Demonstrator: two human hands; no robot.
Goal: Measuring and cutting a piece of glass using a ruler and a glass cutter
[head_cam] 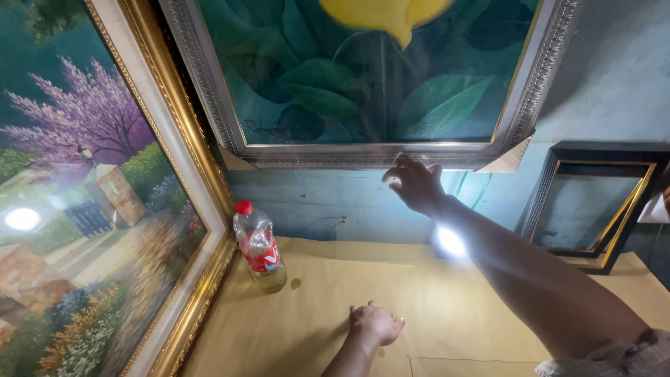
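Hands, brown paper and a wall of frames

Closest in, the left hand (pixel 375 323) rests knuckles-up on the worktop (pixel 314 328), which is covered in smooth tan kraft paper with a seam line or two showing. Its fingers are curled under into a loose fist with nothing in them that I can see. Further back and to the left of it stands a clear plastic bottle (pixel 259 248), upright, red cap, red label wrap, a bit of pale liquid at the bottom, and a small dark spot on the paper just beside it.

Leaning along the left edge is a big landscape painting (pixel 77 209) in a chunky carved gold frame with a cream inner border. There's a purple blossomy tree, a path and flower beds, with glossy glare on the surface.

The right arm stretches way out across the paper, with a bright flare spot near the wrist. The right hand (pixel 415 183) is up at the bottom rail of the silver-framed painting (pixel 363 157) on the blue-grey wall, fingers spread and touching the ornate beaded moulding, not clamped around anything. That canvas is all big teal leaves and a yellow flower. Cardboard corner protectors sit on its lower corners.

Far right, an empty black and gold frame (pixel 593 209) leans against the wall.
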